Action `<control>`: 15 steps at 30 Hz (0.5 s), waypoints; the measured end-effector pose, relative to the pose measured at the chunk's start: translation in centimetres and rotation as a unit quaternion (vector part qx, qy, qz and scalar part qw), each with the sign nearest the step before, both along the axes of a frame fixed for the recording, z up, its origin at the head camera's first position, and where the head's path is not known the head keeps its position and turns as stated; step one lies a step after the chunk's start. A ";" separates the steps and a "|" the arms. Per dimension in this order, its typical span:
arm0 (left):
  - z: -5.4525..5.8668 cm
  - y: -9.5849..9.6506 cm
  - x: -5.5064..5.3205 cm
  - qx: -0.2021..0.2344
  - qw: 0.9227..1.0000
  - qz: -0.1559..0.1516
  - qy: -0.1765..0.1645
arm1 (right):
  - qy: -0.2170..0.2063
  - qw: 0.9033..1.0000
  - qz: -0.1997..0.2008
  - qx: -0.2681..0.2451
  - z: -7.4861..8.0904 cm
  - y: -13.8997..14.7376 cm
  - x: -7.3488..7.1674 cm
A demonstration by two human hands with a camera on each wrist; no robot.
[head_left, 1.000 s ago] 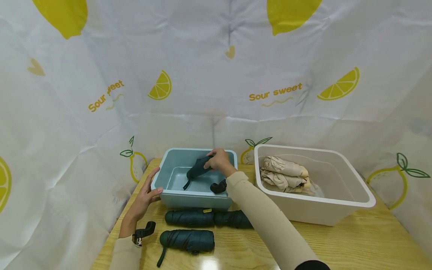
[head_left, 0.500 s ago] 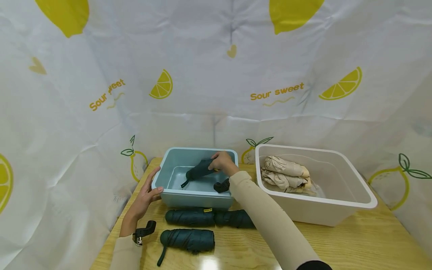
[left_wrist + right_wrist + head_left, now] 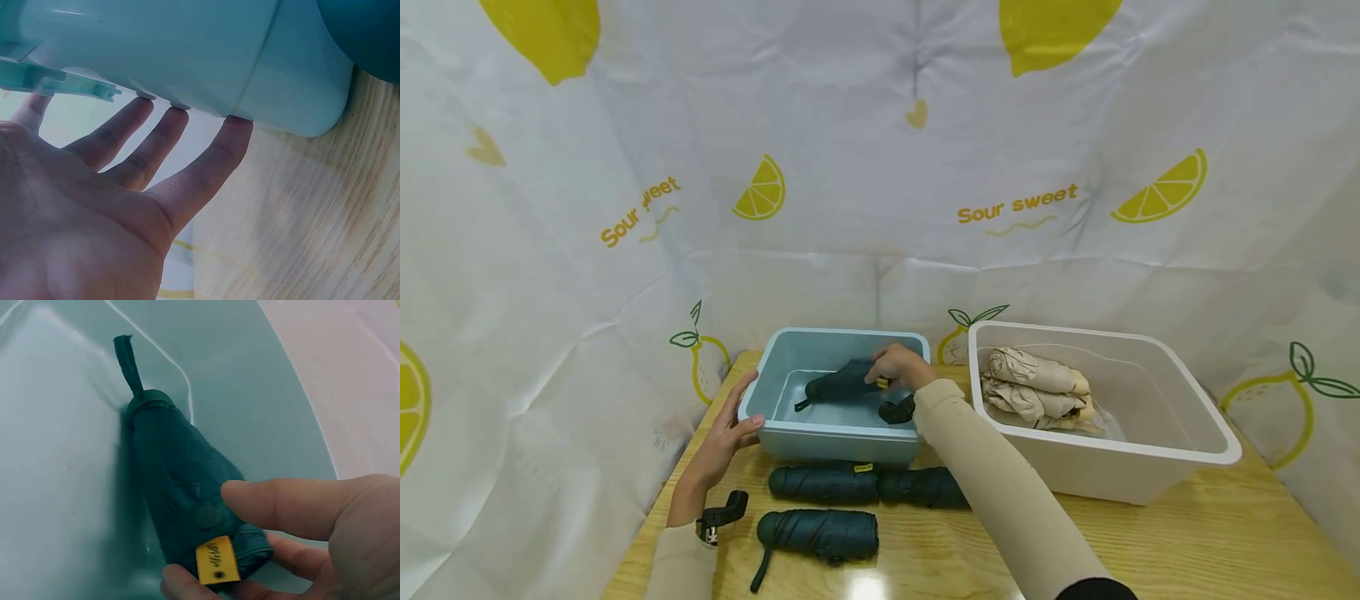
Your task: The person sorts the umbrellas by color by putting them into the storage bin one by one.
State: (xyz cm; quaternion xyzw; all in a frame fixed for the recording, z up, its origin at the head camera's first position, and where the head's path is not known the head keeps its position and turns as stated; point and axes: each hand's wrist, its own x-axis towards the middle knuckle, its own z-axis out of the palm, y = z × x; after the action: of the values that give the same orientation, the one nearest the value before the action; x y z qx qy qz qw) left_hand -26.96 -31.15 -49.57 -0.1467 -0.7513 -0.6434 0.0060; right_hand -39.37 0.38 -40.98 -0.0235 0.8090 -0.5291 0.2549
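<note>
Inside the light blue bin (image 3: 842, 443), my right hand (image 3: 901, 367) grips a dark green folded umbrella (image 3: 842, 383) by one end. In the right wrist view the thumb lies on top of the umbrella (image 3: 181, 469) and the other fingers come from beneath, beside a yellow tag (image 3: 218, 560). The wrist strap end of the umbrella points to the left. My left hand (image 3: 722, 437) rests against the left end of the bin, thumb over the rim. In the left wrist view, straight spread fingertips touch the bin's outer wall (image 3: 187, 56).
In front of the bin lie more dark green folded umbrellas, two in a row (image 3: 822, 485) and one nearer (image 3: 823, 533). At the right stands a larger off-white bin (image 3: 1120, 479) with beige rolled umbrellas (image 3: 1037, 371). A lemon-print sheet (image 3: 865, 283) hangs behind the wooden table (image 3: 1180, 542).
My right hand has moved slightly right and down, and the umbrella has turned flatter and lower in the blue bin. The left hand stays at the bin's left end.
</note>
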 end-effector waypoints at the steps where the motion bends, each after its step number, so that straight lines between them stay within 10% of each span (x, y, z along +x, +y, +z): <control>1: 0.0 0.0 0.0 -0.001 1.000 0.001 -0.001 | -0.002 1.000 0.004 0.000 0.0 0.0 0.0; 15: 0.0 0.0 0.0 -0.003 1.000 0.004 -0.001 | -0.010 0.999 0.037 0.015 0.5 0.2 -0.1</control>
State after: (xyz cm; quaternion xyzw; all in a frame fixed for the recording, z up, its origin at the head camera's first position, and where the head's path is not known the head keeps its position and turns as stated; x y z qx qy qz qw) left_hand -27.00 -31.15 -49.58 -0.1429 -0.7539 -0.6412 0.0071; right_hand -39.52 0.57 -40.45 -0.0439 0.8131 -0.5070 0.2826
